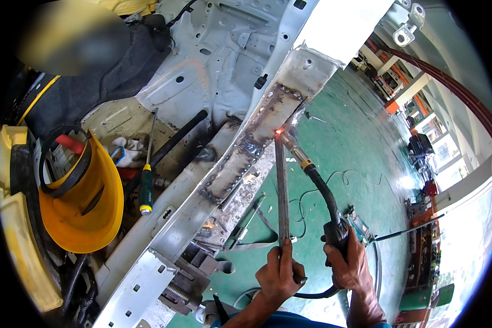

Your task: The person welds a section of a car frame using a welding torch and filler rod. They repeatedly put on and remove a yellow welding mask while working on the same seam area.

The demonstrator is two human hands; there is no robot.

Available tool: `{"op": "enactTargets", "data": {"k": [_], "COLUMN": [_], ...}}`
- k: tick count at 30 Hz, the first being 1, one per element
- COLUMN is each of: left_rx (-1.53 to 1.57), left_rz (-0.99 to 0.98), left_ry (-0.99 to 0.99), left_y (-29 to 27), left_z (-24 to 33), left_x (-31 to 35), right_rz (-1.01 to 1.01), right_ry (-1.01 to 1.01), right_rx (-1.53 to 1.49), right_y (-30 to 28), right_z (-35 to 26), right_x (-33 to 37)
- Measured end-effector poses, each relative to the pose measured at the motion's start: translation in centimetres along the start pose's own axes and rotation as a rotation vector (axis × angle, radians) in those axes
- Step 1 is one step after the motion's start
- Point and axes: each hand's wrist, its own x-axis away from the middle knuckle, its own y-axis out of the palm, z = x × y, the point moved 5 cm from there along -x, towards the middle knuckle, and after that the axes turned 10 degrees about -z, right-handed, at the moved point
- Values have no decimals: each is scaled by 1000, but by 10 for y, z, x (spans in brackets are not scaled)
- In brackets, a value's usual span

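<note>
My left hand (280,276) is closed round the lower end of a long, flat grey metal bar (282,191). The bar's far tip reaches the edge of a car body's sill panel (232,164), which is scorched and dotted with weld spots. In my right hand (352,262) is the handle of a welding torch (327,198), its fingers wrapped round it. The torch nozzle points up and left at the panel edge. A small orange-red glow shows where nozzle, bar tip and panel edge come together; exact contact there cannot be made out.
A yellow welding helmet (82,216) lies inside the car body at left. Beside it are a green-and-yellow screwdriver (146,188), a white glove (129,153) and a black tube (180,136). A metal clamp (188,279) grips the sill below. Cables trail over the green floor (350,158).
</note>
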Motion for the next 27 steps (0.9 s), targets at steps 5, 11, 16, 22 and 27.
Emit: {"op": "enactTargets", "data": {"k": [5, 11, 16, 22, 27], "left_rx": [-3, 12, 13, 5, -5], "left_rz": [3, -2, -4, 65, 49], "left_ry": [8, 6, -4, 7, 13], "left_y": [-1, -2, -2, 3, 2], "left_z": [0, 1, 1, -3, -1], "left_x": [-1, -1, -1, 2, 2], "right_rz": [3, -1, -10, -7, -1], "right_ry": [-2, 24, 60, 83, 36], "right_rx": [-7, -4, 22, -1, -6], "right_y": [-1, -3, -7, -6, -8], "right_z": [-3, -8, -16, -16, -13], "right_x": [-1, 0, 0, 0, 1]}}
